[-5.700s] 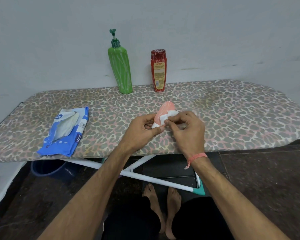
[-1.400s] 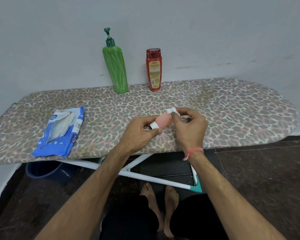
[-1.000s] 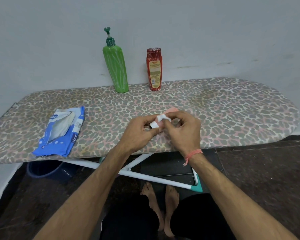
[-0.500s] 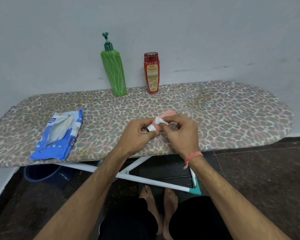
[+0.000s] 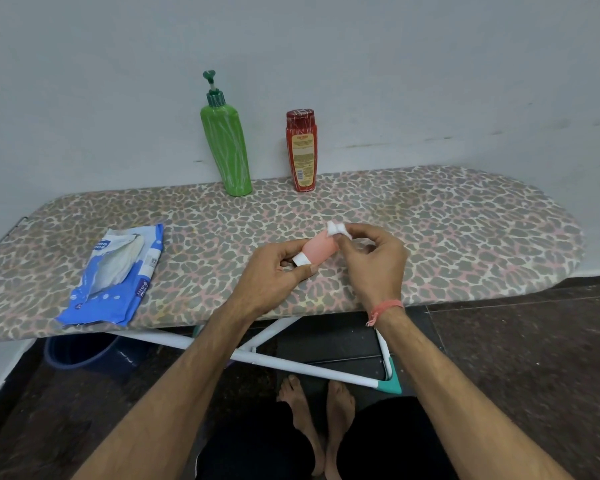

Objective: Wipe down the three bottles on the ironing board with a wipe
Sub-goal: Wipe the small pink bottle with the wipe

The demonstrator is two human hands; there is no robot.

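Note:
A small pink bottle (image 5: 321, 249) with a white cap lies tilted between my hands, above the near middle of the leopard-print ironing board (image 5: 465, 237). My left hand (image 5: 274, 275) pinches its white cap end. My right hand (image 5: 374, 261) pinches a folded white wipe (image 5: 336, 229) against the bottle's far end. A tall green pump bottle (image 5: 226, 143) and a red bottle (image 5: 301, 150) with a yellow label stand upright at the board's back edge by the wall.
A blue and white wipes packet (image 5: 115, 275), flap open, lies on the board's left part. Under the board are its white legs (image 5: 291, 365), a dark blue bucket (image 5: 80, 351) at the left, and my bare feet on the dark floor.
My right hand slid the wipe along the pink bottle from near the cap end up to its far end. More of the pink body now shows. The left hand kept its hold.

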